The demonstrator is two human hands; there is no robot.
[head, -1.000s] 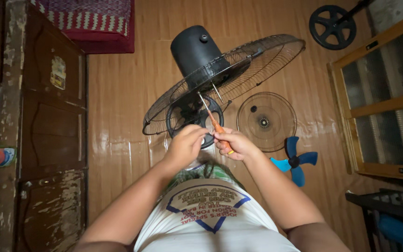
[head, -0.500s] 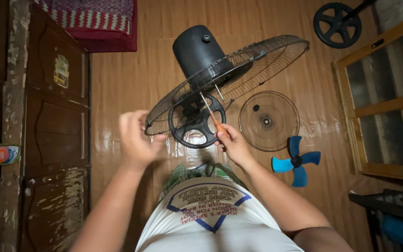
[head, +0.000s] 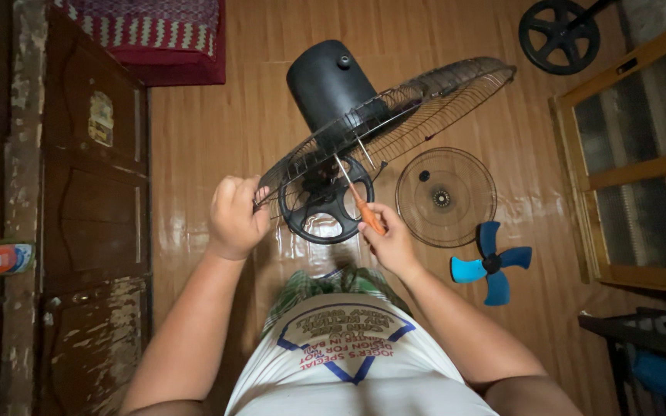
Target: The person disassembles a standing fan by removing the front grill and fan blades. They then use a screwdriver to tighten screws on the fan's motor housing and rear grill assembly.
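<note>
Left hand just shifted out to grab the fan guard rim, screwdriver's where it was

Left hand [head: 234, 218] has moved off the hub; its grip is now closed on the wire guard [head: 395, 115]. Right hand [head: 389, 243] pinches the orange screwdriver [head: 358, 196], tip at the black motor [head: 329, 81]. So the fan's braced, tilted over the floor [head: 210, 139]. Blue blade [head: 491, 263] lies apart.

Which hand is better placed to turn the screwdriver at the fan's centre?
The right hand. It already grips the orange-handled screwdriver, whose shaft reaches through the wire guard toward the hub. The left hand is closed on the guard's rim, so it probably serves best to steady the fan.
</note>
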